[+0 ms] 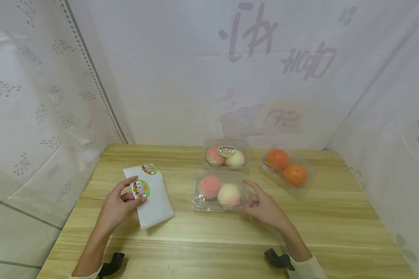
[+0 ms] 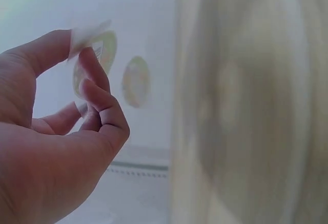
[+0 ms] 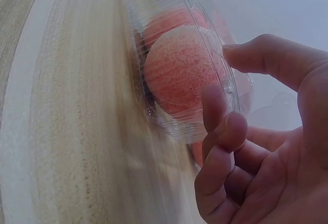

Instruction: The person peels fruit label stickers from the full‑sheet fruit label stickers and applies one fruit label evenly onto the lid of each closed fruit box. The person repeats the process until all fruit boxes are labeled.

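My left hand pinches an oval fruit sticker by its edges, thumb at one end and index finger at the other. Directly below lies a white pad, which bears a second oval sticker near its far edge. In the left wrist view the held sticker is blurred and partly behind the fingers. My right hand grips the right side of a clear lidded plastic box, thumb at the near corner, index finger at the far one. Inside are two peaches, one pink, one pale; its lid shows no sticker.
Just behind stands a similar box of two peaches with an oval sticker on its lid. To the right, a clear box of two oranges sits at an angle. Cloth hangs behind the wooden table.
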The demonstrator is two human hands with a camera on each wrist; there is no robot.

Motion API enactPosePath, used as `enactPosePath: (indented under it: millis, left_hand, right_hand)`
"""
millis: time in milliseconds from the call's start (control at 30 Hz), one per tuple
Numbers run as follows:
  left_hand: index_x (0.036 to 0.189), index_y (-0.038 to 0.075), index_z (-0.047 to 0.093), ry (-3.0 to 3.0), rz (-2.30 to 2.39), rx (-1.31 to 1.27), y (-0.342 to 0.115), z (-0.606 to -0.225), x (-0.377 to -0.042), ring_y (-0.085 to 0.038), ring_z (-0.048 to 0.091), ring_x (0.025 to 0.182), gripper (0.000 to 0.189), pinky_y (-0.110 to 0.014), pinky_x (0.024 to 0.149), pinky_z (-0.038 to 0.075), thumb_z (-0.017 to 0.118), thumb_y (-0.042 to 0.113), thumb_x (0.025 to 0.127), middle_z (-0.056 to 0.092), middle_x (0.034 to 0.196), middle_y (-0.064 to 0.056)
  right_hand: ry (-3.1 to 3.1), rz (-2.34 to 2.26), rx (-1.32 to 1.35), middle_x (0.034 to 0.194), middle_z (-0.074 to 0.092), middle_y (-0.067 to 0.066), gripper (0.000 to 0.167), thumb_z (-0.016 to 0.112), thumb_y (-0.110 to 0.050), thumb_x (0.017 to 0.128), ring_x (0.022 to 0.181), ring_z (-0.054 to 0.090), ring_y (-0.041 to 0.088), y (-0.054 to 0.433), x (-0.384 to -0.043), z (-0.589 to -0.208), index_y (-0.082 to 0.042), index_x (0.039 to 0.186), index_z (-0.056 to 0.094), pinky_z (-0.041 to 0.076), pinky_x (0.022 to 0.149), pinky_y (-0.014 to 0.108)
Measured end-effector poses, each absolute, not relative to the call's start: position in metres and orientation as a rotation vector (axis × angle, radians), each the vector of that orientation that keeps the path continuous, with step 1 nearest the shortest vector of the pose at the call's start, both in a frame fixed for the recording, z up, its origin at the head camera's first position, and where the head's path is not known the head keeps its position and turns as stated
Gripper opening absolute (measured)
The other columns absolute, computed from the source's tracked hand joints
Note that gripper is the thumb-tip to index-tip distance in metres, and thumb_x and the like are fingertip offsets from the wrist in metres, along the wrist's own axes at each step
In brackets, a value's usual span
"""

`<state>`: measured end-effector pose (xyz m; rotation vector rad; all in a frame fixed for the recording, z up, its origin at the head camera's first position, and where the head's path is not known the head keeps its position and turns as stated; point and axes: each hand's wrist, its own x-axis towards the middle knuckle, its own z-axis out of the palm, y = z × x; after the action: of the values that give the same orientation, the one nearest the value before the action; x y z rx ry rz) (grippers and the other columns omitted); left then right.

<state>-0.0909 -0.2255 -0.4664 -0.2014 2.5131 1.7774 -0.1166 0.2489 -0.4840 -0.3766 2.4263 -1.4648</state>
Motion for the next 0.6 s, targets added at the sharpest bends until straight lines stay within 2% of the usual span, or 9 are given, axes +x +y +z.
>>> enactPosePath:
  millis: [67,233,300,500,600]
  left_hand:
    - [0.164,0.008,0.048,2.455,1.850,-0.159,-0.221,-0.461,-0.090,-0.007,0.061,0.079,0.082,-0.022,0.062,0.050,0.088,0.004,0.093,0.063,0.099,-0.008]
    - [0.165,0.006,0.045,2.305,1.986,-0.050,-0.207,-0.448,-0.085,-0.010,0.069,0.086,0.082,-0.024,0.072,0.058,0.084,-0.003,0.094,0.069,0.105,-0.013]
    - [0.165,0.005,0.044,2.243,2.028,0.000,-0.200,-0.445,-0.083,-0.013,0.071,0.087,0.082,-0.026,0.075,0.061,0.083,-0.005,0.094,0.073,0.097,-0.016]
    - [0.165,0.004,0.044,2.119,2.094,0.129,-0.182,-0.438,-0.081,-0.014,0.071,0.085,0.082,-0.027,0.077,0.061,0.081,-0.009,0.092,0.072,0.093,-0.013]
    - [0.165,0.003,0.043,2.076,2.105,0.194,-0.173,-0.434,-0.081,-0.015,0.072,0.086,0.084,-0.028,0.077,0.062,0.080,-0.010,0.091,0.072,0.096,-0.016]
  right_hand:
    - [2.428,-1.467,-0.383,0.074,0.061,0.003,0.097,0.086,-0.009,0.094,0.058,0.050,0.010,0.249,-0.116,-0.484,-0.005,0.172,0.028,0.041,0.056,0.024]
    - [2.441,-1.465,-0.417,0.075,0.064,0.003,0.095,0.086,-0.010,0.094,0.059,0.053,0.010,0.250,-0.116,-0.484,-0.003,0.171,0.030,0.043,0.057,0.025]
    - [2.445,-1.458,-0.430,0.077,0.066,0.003,0.095,0.087,-0.011,0.095,0.060,0.055,0.010,0.251,-0.116,-0.483,-0.003,0.171,0.030,0.044,0.058,0.025]
    - [2.472,-1.427,-0.474,0.084,0.071,0.002,0.094,0.087,-0.019,0.096,0.063,0.063,0.015,0.254,-0.116,-0.483,-0.002,0.170,0.031,0.050,0.060,0.027]
    - [2.520,-1.385,-0.468,0.096,0.073,0.003,0.093,0.089,-0.025,0.096,0.070,0.067,0.018,0.256,-0.116,-0.484,-0.004,0.169,0.036,0.055,0.063,0.030]
